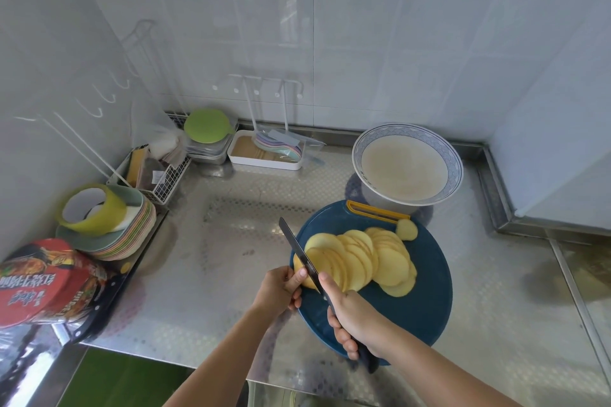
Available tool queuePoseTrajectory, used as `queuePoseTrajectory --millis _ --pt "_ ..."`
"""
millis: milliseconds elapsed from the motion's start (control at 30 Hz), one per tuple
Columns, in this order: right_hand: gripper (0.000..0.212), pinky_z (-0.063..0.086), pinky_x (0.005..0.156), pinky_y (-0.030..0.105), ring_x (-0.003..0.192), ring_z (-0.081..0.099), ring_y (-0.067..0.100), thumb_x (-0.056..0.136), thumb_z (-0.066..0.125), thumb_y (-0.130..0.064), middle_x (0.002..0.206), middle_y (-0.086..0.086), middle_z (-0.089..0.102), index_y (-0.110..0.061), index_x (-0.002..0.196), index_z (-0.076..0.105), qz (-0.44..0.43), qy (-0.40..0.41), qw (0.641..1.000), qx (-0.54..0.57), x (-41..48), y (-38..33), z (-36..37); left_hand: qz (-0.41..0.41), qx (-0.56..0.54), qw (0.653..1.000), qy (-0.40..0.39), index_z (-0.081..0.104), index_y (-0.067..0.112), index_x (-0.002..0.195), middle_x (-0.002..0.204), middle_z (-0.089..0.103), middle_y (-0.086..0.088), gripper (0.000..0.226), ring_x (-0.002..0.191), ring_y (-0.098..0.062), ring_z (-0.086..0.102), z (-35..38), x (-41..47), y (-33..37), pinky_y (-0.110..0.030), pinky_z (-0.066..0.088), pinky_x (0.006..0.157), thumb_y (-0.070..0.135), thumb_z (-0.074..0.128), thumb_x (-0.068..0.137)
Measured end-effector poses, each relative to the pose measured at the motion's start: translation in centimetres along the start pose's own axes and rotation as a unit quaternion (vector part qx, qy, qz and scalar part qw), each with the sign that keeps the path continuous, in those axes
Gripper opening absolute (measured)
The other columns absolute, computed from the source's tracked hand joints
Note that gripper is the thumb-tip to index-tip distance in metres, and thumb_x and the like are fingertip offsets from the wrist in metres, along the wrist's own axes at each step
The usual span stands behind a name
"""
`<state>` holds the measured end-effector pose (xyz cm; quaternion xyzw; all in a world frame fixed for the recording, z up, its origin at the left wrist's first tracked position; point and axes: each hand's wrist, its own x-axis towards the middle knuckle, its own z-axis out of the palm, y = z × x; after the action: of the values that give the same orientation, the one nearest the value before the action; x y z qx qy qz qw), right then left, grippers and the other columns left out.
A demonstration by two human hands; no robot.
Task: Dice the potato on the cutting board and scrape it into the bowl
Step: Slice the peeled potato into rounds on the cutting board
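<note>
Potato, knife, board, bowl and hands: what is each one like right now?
potato: sliced into thin rounds, fanned out, not diced.
knife: blade against the potato's uncut end.
cutting board: flat, under the slices.
bowl: upright, holding cloudy liquid.
left hand: holds the potato's end.
right hand: grips the knife handle.

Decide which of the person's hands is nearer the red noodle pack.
Left. The left hand, holding the potato end at the cutting board's left edge, lies right of the red noodle pack; the right hand, gripping the knife, is farther right over the board.
</note>
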<state>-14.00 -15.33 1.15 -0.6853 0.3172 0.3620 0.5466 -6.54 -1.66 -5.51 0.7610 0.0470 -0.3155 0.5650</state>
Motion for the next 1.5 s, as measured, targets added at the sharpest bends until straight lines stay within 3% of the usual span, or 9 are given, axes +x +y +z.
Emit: queuePoseTrajectory --millis 933,1200,1500 --pt "0.074 0.028 0.04 0.02 0.035 0.028 0.016 0.087 0.024 -0.082 0.043 0.002 0.03 -0.015 0.058 0.033 0.002 -0.018 1.0 0.015 0.1 0.6 -0.4 -0.004 -0.056 0.998 0.017 0.041 0.006 0.071 0.04 0.041 -0.001 0.033 0.031 -0.009 0.038 0.4 -0.5 0.1 -0.018 0.03 0.036 0.02 0.065 0.088" --pt "0.072 0.028 0.041 0.02 0.031 0.033 0.007 0.094 0.023 -0.073 0.033 -0.008 0.031 -0.014 0.054 0.033 -0.045 0.046 0.998 -0.024 0.7 1.1 0.4 0.006 -0.074 0.997 0.036 0.044 0.003 0.072 0.042 0.04 -0.004 0.033 0.032 -0.012 0.036 0.6 -0.5 -0.2 -0.019 0.029 0.036 0.025 0.066 0.084" --pt "0.068 0.029 0.041 0.018 0.027 0.036 0.002 0.096 0.025 -0.069 0.031 -0.01 0.036 -0.015 0.058 0.039 -0.064 0.047 0.997 -0.003 1.8 1.5 1.8 0.007 -0.053 0.998 0.015 0.045 0.003 0.069 0.042 0.042 -0.004 0.032 0.033 -0.012 0.04 0.0 -0.4 -0.8 -0.02 0.033 0.038 0.022 0.056 0.093"
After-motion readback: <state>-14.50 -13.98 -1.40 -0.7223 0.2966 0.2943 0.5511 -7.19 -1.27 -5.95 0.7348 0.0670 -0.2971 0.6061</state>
